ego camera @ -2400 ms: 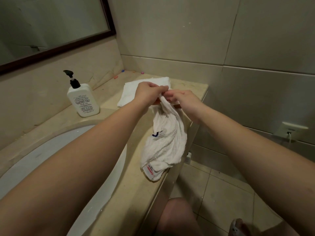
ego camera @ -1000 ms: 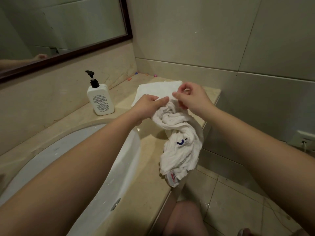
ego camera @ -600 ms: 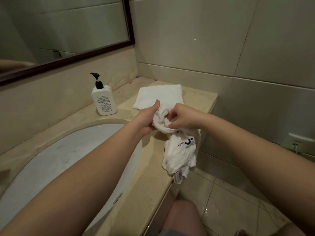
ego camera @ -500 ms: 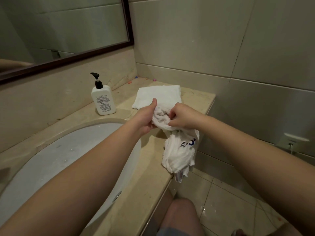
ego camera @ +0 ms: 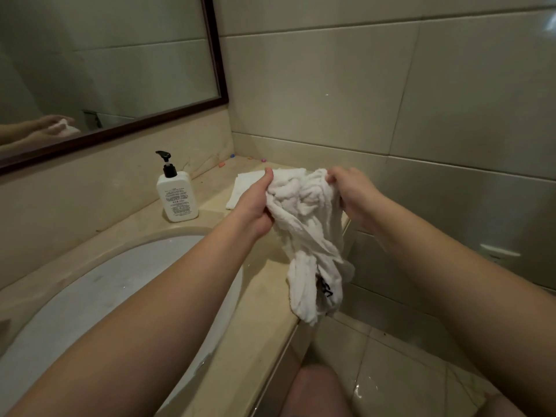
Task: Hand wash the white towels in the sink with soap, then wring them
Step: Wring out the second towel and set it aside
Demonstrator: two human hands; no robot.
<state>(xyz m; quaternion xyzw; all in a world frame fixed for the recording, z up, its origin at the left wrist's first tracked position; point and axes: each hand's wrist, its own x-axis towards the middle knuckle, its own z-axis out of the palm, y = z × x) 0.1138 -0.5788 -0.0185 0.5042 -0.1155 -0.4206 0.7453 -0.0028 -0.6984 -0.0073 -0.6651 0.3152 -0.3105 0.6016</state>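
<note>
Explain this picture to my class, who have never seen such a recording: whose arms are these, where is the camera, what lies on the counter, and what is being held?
No machine here: a person wears one camera on the head, looking down at their own arms. The left hand and right hand both grip a bunched white towel, held up above the counter's edge; its lower end hangs down. On the counter stand a white soap pump bottle and a second, folded towel, partly hidden behind the left hand. The sink lies lower left, a mirror above it.
</note>
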